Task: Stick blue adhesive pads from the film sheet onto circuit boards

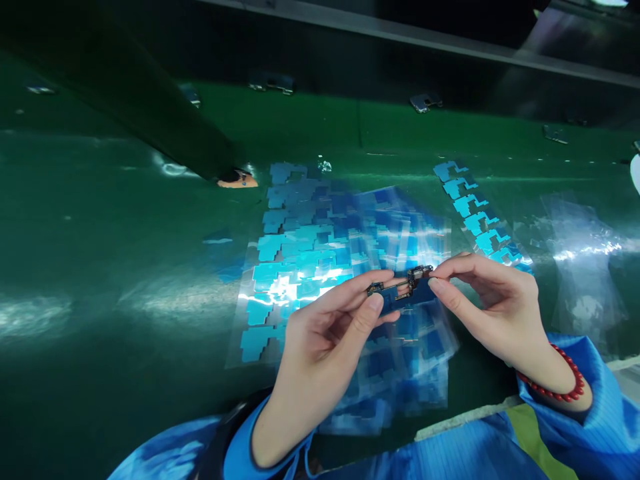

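A small dark circuit board (pixel 411 291) with metal parts along its upper edge is held between both hands above the sheets. My left hand (pixel 335 327) is closed on its left end, thumb on the near face and fingers behind. My right hand (pixel 495 307) pinches the right end between thumb and forefinger; a red bead bracelet circles that wrist. Beneath them lie clear sheets of shiny blue die-cut stickers (pixel 270 247), overlapping in a loose pile. Whether a sticker sits on the board I cannot tell.
A narrow strip of blue stickers (pixel 467 207) lies to the right, near clear film (pixel 583 267). Several circuit boards, one of them a board (pixel 425 101), rest along the dark band at the back. A dark post (pixel 200 140) slants down at upper left onto the green table (pixel 125 233).
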Demonstrator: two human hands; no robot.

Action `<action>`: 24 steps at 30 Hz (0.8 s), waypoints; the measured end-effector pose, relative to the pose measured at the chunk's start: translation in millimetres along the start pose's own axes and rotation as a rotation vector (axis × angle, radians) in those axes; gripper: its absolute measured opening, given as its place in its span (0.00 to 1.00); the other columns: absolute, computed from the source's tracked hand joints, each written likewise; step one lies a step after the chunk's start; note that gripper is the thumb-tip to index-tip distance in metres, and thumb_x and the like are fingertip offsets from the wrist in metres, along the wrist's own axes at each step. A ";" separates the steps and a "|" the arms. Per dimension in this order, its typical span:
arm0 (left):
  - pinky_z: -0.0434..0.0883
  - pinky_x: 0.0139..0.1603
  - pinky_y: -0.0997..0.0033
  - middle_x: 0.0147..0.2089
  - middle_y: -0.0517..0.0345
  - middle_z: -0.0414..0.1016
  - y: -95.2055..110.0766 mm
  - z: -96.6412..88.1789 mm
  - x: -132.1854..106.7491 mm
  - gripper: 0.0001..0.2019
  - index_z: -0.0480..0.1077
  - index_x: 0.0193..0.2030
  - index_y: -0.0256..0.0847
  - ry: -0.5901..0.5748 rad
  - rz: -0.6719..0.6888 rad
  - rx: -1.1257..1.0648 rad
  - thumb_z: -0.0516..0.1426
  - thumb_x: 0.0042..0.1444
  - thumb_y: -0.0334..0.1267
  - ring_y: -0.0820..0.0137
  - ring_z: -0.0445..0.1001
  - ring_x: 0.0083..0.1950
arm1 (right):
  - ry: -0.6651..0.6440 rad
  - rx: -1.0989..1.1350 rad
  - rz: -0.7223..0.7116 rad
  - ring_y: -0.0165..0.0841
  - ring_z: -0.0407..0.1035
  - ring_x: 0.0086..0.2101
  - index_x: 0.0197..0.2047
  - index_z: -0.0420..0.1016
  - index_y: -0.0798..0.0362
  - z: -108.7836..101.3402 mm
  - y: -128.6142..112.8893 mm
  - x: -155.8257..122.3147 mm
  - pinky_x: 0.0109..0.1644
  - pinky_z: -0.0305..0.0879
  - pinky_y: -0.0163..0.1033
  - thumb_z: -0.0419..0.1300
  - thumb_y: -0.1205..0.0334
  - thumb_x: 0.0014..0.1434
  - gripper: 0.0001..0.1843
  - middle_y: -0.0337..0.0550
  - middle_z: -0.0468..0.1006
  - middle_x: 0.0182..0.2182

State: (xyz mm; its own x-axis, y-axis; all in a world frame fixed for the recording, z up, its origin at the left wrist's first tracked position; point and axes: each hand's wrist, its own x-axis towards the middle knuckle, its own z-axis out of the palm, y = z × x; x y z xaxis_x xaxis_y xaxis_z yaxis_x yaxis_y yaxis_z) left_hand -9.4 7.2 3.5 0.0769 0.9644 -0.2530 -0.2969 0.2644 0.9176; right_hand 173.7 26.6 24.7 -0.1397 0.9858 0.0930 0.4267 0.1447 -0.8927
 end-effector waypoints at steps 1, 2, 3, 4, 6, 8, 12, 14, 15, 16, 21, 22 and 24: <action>0.81 0.41 0.74 0.41 0.61 0.83 0.1 -0.2 -0.2 0.09 0.79 0.45 0.47 0.005 0.000 0.005 0.61 0.58 0.34 0.66 0.81 0.44 | -0.003 -0.010 -0.007 0.31 0.72 0.31 0.34 0.75 0.51 -0.3 -0.4 0.2 0.37 0.70 0.36 0.63 0.68 0.58 0.03 0.38 0.78 0.30; 0.81 0.41 0.75 0.40 0.61 0.83 0.3 -0.3 -0.3 0.09 0.79 0.45 0.47 0.009 -0.001 0.011 0.61 0.58 0.34 0.67 0.81 0.43 | -0.008 -0.016 -0.011 0.31 0.72 0.31 0.34 0.75 0.51 -0.6 -0.9 0.4 0.37 0.70 0.37 0.62 0.68 0.58 0.03 0.38 0.77 0.30; 0.81 0.41 0.74 0.40 0.61 0.83 0.3 -0.3 -0.5 0.09 0.79 0.45 0.47 0.014 0.000 0.019 0.61 0.58 0.34 0.67 0.81 0.43 | -0.014 -0.019 -0.012 0.31 0.71 0.31 0.34 0.75 0.51 -1.0 -1.3 0.5 0.37 0.70 0.37 0.62 0.67 0.59 0.03 0.38 0.77 0.30; 0.81 0.41 0.74 0.41 0.61 0.83 0.3 -0.2 -0.6 0.09 0.79 0.45 0.47 0.022 0.002 0.029 0.61 0.57 0.34 0.67 0.81 0.43 | -0.023 -0.018 -0.007 0.31 0.71 0.32 0.34 0.74 0.51 -1.5 -1.7 0.6 0.38 0.69 0.37 0.62 0.67 0.59 0.03 0.39 0.77 0.30; 0.81 0.41 0.73 0.41 0.60 0.82 0.1 0.2 -0.7 0.09 0.79 0.45 0.46 0.036 0.003 0.058 0.62 0.57 0.35 0.66 0.81 0.42 | -0.046 -0.009 0.013 0.32 0.71 0.32 0.34 0.74 0.51 -2.7 -2.5 0.6 0.38 0.69 0.37 0.61 0.66 0.60 0.03 0.39 0.77 0.31; 0.81 0.41 0.71 0.42 0.59 0.82 -0.1 0.6 -0.6 0.09 0.79 0.45 0.44 0.048 0.006 0.082 0.62 0.57 0.36 0.65 0.81 0.41 | -0.074 0.012 0.036 0.32 0.71 0.33 0.34 0.73 0.51 -4.0 -3.6 0.3 0.39 0.69 0.37 0.61 0.65 0.60 0.03 0.39 0.76 0.31; 0.82 0.41 0.71 0.43 0.58 0.82 -0.5 0.3 0.3 0.09 0.79 0.44 0.44 0.060 0.019 0.094 0.62 0.57 0.36 0.65 0.81 0.42 | -0.120 0.044 0.056 0.32 0.70 0.34 0.34 0.72 0.51 -5.4 -6.0 -0.2 0.39 0.68 0.37 0.60 0.64 0.61 0.04 0.40 0.75 0.31; 0.81 0.41 0.72 0.43 0.59 0.82 -1.1 -0.2 0.9 0.09 0.79 0.44 0.44 0.058 0.020 0.091 0.62 0.57 0.36 0.66 0.81 0.42 | -0.128 0.039 0.068 0.32 0.69 0.34 0.34 0.71 0.51 -5.3 -6.6 -0.3 0.39 0.68 0.36 0.59 0.64 0.62 0.04 0.39 0.74 0.31; 0.81 0.41 0.72 0.42 0.59 0.82 -1.3 -0.2 1.1 0.09 0.78 0.44 0.44 0.055 0.020 0.086 0.61 0.57 0.35 0.66 0.81 0.42 | -0.129 0.034 0.075 0.31 0.69 0.34 0.34 0.71 0.51 -5.0 -6.5 -0.4 0.38 0.68 0.36 0.59 0.64 0.62 0.04 0.39 0.74 0.31; 0.81 0.41 0.73 0.42 0.60 0.82 -1.4 0.0 1.1 0.09 0.78 0.44 0.45 0.052 0.023 0.079 0.61 0.57 0.35 0.67 0.81 0.41 | -0.128 0.031 0.076 0.31 0.69 0.34 0.34 0.71 0.51 -4.7 -6.2 -0.5 0.38 0.68 0.35 0.59 0.65 0.62 0.04 0.39 0.74 0.31; 0.81 0.42 0.74 0.40 0.61 0.82 2.3 4.6 -1.6 0.08 0.79 0.43 0.45 0.088 -0.009 0.063 0.61 0.57 0.35 0.67 0.81 0.42 | -0.074 -0.003 0.023 0.28 0.69 0.33 0.36 0.72 0.50 -2.4 -3.4 -1.3 0.38 0.68 0.33 0.60 0.67 0.61 0.03 0.36 0.75 0.32; 0.81 0.42 0.73 0.40 0.60 0.82 3.2 5.5 -2.2 0.08 0.79 0.43 0.44 0.105 -0.023 0.064 0.62 0.57 0.36 0.67 0.81 0.42 | -0.062 -0.013 0.008 0.28 0.69 0.33 0.37 0.72 0.50 -2.0 -3.1 -1.2 0.38 0.68 0.32 0.60 0.68 0.61 0.03 0.36 0.75 0.32; 0.81 0.42 0.72 0.39 0.59 0.82 4.0 6.0 -2.6 0.08 0.78 0.43 0.43 0.118 -0.036 0.058 0.62 0.56 0.36 0.66 0.81 0.43 | -0.040 -0.035 -0.020 0.28 0.70 0.31 0.37 0.72 0.50 -1.0 -2.9 -1.0 0.37 0.69 0.32 0.61 0.68 0.60 0.04 0.35 0.76 0.32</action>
State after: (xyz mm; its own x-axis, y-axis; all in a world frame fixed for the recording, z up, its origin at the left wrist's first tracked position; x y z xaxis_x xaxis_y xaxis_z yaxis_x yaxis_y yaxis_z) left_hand -5.1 5.7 9.7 -0.0271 0.9478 -0.3178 -0.2402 0.3024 0.9224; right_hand 173.5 25.3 27.7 -0.1837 0.9786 0.0925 0.4546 0.1680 -0.8747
